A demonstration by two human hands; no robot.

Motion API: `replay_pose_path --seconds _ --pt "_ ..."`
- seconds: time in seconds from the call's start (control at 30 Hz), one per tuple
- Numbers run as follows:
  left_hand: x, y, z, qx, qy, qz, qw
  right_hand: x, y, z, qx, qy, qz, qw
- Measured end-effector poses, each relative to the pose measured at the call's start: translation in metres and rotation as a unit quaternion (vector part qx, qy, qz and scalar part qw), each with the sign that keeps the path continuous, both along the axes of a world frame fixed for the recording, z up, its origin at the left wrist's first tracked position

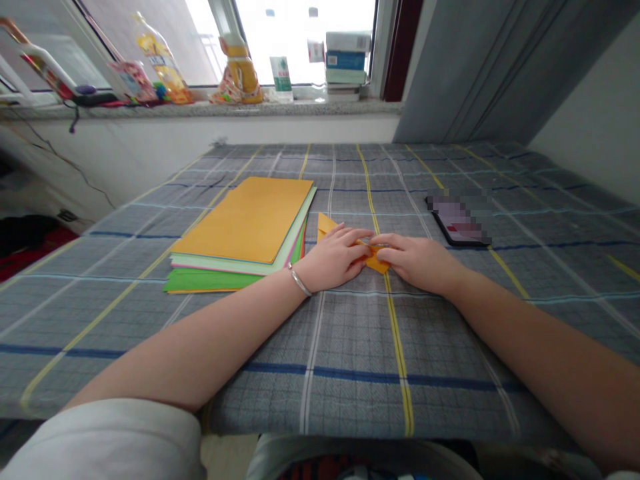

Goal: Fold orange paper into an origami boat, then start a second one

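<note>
A small piece of folded orange paper (376, 262) lies on the checked cloth in front of me, with a pointed end showing left of my fingers. My left hand (341, 255) rests over its middle, fingers curled down and gripping it; a silver bracelet circles that wrist. From the right, my right hand (414, 260) pinches the other end between thumb and fingers. The fingertips of both hands nearly meet, so much of the paper is covered. Beside my left hand sits a stack of coloured paper (250, 220), orange on top, with pale green and bright green sheets beneath.
A phone (459, 221) lies on the checked tablecloth (350, 333) to the right. Behind the table, a windowsill (300, 109) carries bottles, a tube (281, 77) and a stack of boxes (345, 63). A grey curtain (465, 73) hangs at the back right.
</note>
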State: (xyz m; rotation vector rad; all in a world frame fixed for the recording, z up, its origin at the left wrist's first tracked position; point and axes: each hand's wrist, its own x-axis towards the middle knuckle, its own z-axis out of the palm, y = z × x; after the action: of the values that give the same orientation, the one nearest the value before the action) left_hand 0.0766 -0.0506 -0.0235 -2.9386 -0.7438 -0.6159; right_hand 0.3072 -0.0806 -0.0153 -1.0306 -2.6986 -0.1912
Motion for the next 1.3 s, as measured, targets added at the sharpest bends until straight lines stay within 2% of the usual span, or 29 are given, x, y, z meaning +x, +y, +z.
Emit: replay_pose_path --seconds 0.13,0.27,0.5,0.7,1.0,1.3 --pt "0.0 0.003 -0.002 -0.044 -0.009 -0.006 0.999 0.004 -0.002 0.005 -0.008 -0.001 0.034 0.999" --pt "0.001 0.005 -0.002 -0.053 -0.016 -0.023 0.998 0.008 -0.001 0.008 -0.021 0.019 0.048 0.998" --pt "0.001 0.006 -0.001 -0.057 -0.019 -0.023 0.998 0.001 -0.002 0.003 0.01 0.031 0.013 0.999" --pt "0.001 0.008 -0.004 -0.069 -0.035 -0.036 0.996 -0.008 0.004 -0.005 0.031 0.096 -0.016 0.995" --pt "0.0 0.009 -0.006 -0.085 -0.062 -0.038 0.994 -0.013 0.009 -0.012 0.047 0.056 -0.052 0.996" --pt "0.001 0.006 -0.005 -0.024 -0.025 -0.039 0.999 -0.013 0.01 -0.014 0.038 0.06 -0.074 0.995"
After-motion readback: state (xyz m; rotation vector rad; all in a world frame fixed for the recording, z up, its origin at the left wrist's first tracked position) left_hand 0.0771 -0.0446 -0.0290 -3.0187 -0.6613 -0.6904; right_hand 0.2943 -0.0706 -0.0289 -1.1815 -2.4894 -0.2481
